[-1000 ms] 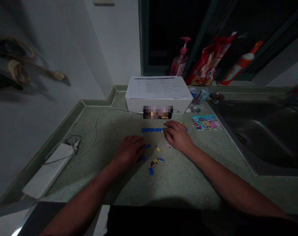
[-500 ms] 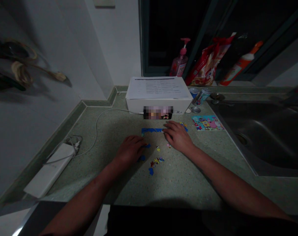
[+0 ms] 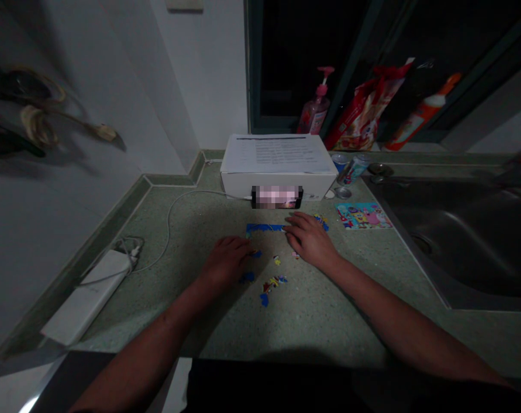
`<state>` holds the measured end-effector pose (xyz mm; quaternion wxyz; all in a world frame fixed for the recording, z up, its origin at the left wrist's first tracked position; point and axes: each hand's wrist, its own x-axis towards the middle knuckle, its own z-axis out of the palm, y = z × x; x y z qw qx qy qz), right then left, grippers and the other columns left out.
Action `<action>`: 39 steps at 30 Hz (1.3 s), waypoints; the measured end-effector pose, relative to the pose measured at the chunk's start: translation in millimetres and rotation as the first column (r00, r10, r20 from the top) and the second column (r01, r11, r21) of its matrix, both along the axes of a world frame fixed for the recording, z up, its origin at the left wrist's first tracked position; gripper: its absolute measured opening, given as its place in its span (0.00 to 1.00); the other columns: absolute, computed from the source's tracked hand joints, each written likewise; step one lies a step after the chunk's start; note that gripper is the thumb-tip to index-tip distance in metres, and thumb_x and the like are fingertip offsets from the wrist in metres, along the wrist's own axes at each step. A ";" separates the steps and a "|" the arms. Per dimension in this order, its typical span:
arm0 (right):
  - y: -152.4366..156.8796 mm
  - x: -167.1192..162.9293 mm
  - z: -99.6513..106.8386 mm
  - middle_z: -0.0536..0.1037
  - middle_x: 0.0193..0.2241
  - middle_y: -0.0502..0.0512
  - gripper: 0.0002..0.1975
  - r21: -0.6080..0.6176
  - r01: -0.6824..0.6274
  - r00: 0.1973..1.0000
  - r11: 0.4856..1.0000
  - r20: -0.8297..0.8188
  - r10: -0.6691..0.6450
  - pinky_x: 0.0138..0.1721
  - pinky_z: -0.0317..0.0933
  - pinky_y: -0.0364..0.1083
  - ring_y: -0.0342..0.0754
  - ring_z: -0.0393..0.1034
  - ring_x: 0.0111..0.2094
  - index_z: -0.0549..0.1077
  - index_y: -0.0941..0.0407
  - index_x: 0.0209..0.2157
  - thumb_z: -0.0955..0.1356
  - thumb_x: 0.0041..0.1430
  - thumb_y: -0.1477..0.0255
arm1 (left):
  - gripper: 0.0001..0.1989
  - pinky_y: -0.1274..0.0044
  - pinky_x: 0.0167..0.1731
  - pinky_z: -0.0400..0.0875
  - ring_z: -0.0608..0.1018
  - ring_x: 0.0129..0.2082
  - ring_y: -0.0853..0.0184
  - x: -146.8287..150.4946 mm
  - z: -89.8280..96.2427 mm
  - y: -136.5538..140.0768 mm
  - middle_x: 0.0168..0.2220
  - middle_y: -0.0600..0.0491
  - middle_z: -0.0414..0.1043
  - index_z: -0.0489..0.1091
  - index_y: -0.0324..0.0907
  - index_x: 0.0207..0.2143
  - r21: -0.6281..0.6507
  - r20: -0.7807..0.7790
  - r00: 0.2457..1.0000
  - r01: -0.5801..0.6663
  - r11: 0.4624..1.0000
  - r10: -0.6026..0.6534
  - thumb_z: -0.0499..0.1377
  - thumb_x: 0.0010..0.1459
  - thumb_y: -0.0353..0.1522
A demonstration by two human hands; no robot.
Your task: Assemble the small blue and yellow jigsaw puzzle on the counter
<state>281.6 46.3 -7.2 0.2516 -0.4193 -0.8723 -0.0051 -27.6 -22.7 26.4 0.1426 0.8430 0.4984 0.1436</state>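
Note:
A joined strip of blue jigsaw pieces (image 3: 265, 228) lies flat on the counter below the phone. My right hand (image 3: 310, 238) rests at the strip's right end, fingers stretched out and fingertips touching it. My left hand (image 3: 226, 259) lies palm down to the lower left, its fingers extended beside a blue jigsaw piece (image 3: 255, 253). Between my hands sit a small yellow piece (image 3: 277, 260) and a pink one (image 3: 295, 255). Closer to me are a cluster of mixed pieces (image 3: 274, 282) and a single blue piece (image 3: 264, 300). More pieces (image 3: 321, 221) show past my right hand.
A phone (image 3: 277, 198) leans against a white box (image 3: 277, 163), its cable running to a white power strip (image 3: 88, 298). A colourful cartoon picture card (image 3: 364, 216) lies right, by the metal sink (image 3: 462, 241). Cans (image 3: 352, 169) and bottles (image 3: 314, 112) stand behind.
The phone screen shows a different picture. Both hands stay in nearly the same place, with the left fingers drawn slightly left.

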 end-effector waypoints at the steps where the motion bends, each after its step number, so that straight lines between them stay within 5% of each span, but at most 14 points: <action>1: 0.0 -0.1 -0.3 0.86 0.57 0.64 0.13 0.002 0.000 1.000 1.000 0.000 0.000 0.66 0.70 0.69 0.68 0.74 0.66 0.88 0.54 0.52 0.70 0.74 0.74 | 0.15 0.52 0.67 0.74 0.79 0.62 0.50 -0.1 1.2 -0.3 0.62 0.50 0.82 0.81 0.52 0.55 -0.002 -0.005 1.000 -0.004 1.000 0.004 0.59 0.74 0.27; 19: 0.0 -3.4 0.4 0.86 0.57 0.64 0.13 -0.018 -0.010 1.000 1.000 -0.017 0.010 0.67 0.70 0.72 0.67 0.73 0.67 0.88 0.51 0.52 0.70 0.75 0.73 | 0.16 0.55 0.70 0.69 0.77 0.65 0.52 1.3 9.6 -0.3 0.63 0.48 0.81 0.81 0.51 0.56 -0.066 -0.060 0.998 -0.035 0.997 0.031 0.57 0.77 0.28; 30: -0.2 -1.3 2.8 0.86 0.57 0.64 0.15 0.014 0.058 0.994 0.998 -0.090 -0.057 0.67 0.69 0.72 0.68 0.73 0.67 0.86 0.53 0.54 0.68 0.74 0.72 | 0.15 0.54 0.67 0.74 0.80 0.61 0.51 1.0 9.7 -2.3 0.60 0.47 0.83 0.81 0.50 0.55 0.007 -0.027 0.998 -0.059 0.998 0.060 0.59 0.74 0.27; 39: 0.5 2.2 5.0 0.87 0.54 0.64 0.15 0.037 0.041 0.992 0.998 -0.118 -0.037 0.66 0.71 0.71 0.66 0.76 0.64 0.86 0.54 0.54 0.67 0.75 0.73 | 0.14 0.60 0.58 0.78 0.83 0.55 0.50 -12.7 34.1 3.4 0.50 0.44 0.84 0.82 0.48 0.47 0.002 -0.124 0.940 -0.320 0.947 0.318 0.56 0.76 0.30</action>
